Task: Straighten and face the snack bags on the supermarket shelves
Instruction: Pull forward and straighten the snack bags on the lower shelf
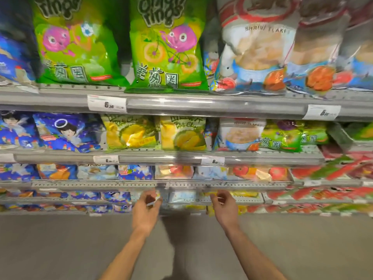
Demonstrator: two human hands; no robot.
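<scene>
— Both arms reaching down to the low grey metal shelf [141, 199]. Left hand [146, 207] with fingers curled, seeming to pinch a small pale edge of packaging [155, 200]; too blurred to be sure what exactly. Right hand [223, 205] also with curled fingers at the shelf front, near a small yellow snack bag [245, 194]; cannot tell if holding anything.

— And the place of the bags to face?

— Between the two hands, a pale blue-white snack bag [181, 197], lying low on that shelf. Above, already upright and facing forward: two large green glossy onion-ring bags [167, 53] on the top shelf, two yellow potato-chip bags with a durian picture [181, 134] one shelf lower.

— Advice for this step?

— Probably best to take the low bag by both top corners, pull forward to the shelf lip, then stand upright with the printed side out. Gentle pull, since thin foil slips and crumples easily.

— Edges and room?

— Above the hands, the perforated grey front rail [201, 185] of the next shelf, very near the knuckles; little height there. Neighbour bags close on both sides. Behind the arms, the open grey floor [60, 249], so plenty of room for drawing back.
</scene>
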